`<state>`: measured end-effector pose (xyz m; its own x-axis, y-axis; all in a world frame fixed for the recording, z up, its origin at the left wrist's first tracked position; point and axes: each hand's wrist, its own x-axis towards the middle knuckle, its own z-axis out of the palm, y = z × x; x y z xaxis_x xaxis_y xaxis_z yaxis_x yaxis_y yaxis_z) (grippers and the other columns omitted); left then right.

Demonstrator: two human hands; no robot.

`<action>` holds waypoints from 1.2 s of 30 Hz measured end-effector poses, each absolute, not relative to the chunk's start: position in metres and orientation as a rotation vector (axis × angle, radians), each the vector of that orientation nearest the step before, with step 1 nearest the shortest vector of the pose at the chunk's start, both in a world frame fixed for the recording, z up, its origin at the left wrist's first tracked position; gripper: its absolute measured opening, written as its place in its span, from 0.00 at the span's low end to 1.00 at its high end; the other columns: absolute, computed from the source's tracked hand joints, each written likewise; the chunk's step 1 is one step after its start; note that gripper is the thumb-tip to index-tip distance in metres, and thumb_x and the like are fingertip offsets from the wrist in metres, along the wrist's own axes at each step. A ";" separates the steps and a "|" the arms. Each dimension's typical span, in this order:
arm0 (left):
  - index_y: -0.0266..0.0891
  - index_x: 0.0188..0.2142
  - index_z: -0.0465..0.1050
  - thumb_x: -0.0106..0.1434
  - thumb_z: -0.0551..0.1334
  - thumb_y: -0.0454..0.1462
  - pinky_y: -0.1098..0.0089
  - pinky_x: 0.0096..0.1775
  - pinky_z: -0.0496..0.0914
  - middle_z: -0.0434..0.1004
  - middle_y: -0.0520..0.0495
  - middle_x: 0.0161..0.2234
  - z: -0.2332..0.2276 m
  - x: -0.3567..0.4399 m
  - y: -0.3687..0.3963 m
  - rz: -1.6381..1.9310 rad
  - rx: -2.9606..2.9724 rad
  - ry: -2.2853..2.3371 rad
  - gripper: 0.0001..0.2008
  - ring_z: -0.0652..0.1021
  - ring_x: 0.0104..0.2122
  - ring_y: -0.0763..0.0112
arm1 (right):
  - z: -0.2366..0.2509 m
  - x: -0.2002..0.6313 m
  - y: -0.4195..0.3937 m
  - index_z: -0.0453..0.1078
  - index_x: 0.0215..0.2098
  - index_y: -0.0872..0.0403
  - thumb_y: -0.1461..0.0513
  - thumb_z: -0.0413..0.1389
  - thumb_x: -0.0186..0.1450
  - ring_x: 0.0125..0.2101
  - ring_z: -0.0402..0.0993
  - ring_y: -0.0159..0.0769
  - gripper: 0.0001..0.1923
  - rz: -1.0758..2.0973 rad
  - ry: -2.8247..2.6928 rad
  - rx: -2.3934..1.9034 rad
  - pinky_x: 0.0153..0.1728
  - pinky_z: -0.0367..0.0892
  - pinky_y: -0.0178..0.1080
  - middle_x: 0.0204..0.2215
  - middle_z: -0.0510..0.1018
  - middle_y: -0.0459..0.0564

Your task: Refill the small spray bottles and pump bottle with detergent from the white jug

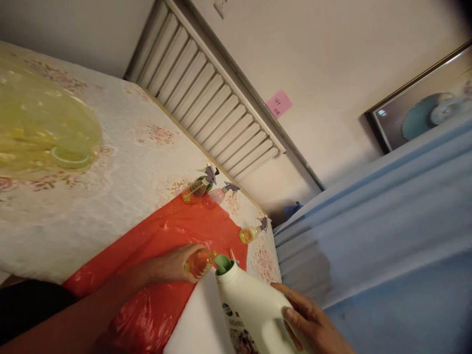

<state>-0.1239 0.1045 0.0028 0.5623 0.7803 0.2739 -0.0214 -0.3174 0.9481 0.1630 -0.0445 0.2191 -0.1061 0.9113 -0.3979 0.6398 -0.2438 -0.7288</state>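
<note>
My left hand (177, 265) is closed around a small see-through bottle (200, 263), which looks orange over the red plastic behind it. The bottle's neck is right at the green pour spout (223, 264) of a large pale jug (254, 305); whether they touch I cannot tell. The jug is tilted, with a printed label partly in view. On its handle side my right hand (311, 319) grips it, some fingers hidden behind the jug. Whether liquid is flowing does not show.
Red plastic sheeting (155, 246) covers part of the floral tablecloth (125, 196). Three spray bottles with grey triggers stand beyond: a greenish one (195, 191), a clear one (215, 197), a yellowish one (250, 233). A yellow, filled clear bag or container (47, 123) lies left. Blue curtain (368, 236) hangs right.
</note>
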 end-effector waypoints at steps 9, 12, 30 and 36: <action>0.44 0.56 0.69 0.54 0.68 0.40 0.66 0.53 0.72 0.77 0.49 0.56 0.004 -0.127 0.104 0.893 1.710 0.592 0.29 0.76 0.54 0.54 | 0.228 0.160 -0.037 0.70 0.60 0.51 0.43 0.57 0.67 0.20 0.57 0.23 0.30 1.260 -1.747 -1.891 0.21 0.52 0.30 0.29 0.71 0.44; 0.44 0.56 0.69 0.55 0.68 0.40 0.66 0.53 0.72 0.76 0.48 0.57 0.006 -0.128 0.104 0.876 1.716 0.587 0.28 0.76 0.54 0.55 | 0.233 0.155 -0.036 0.71 0.58 0.51 0.42 0.58 0.66 0.20 0.57 0.24 0.30 1.253 -1.747 -1.910 0.21 0.53 0.30 0.29 0.72 0.44; 0.44 0.60 0.68 0.51 0.70 0.42 0.62 0.60 0.68 0.71 0.44 0.62 0.007 -0.129 0.104 0.806 1.737 0.715 0.36 0.71 0.62 0.51 | 0.238 0.159 -0.029 0.69 0.61 0.53 0.44 0.58 0.67 0.19 0.58 0.23 0.32 1.242 -1.763 -1.961 0.20 0.53 0.30 0.30 0.74 0.46; 0.45 0.61 0.67 0.50 0.71 0.42 0.58 0.59 0.69 0.72 0.43 0.62 0.000 -0.127 0.106 0.832 1.739 0.717 0.38 0.72 0.61 0.48 | 0.239 0.159 -0.028 0.69 0.61 0.54 0.43 0.57 0.66 0.19 0.58 0.24 0.33 1.213 -1.770 -1.994 0.21 0.54 0.31 0.28 0.74 0.45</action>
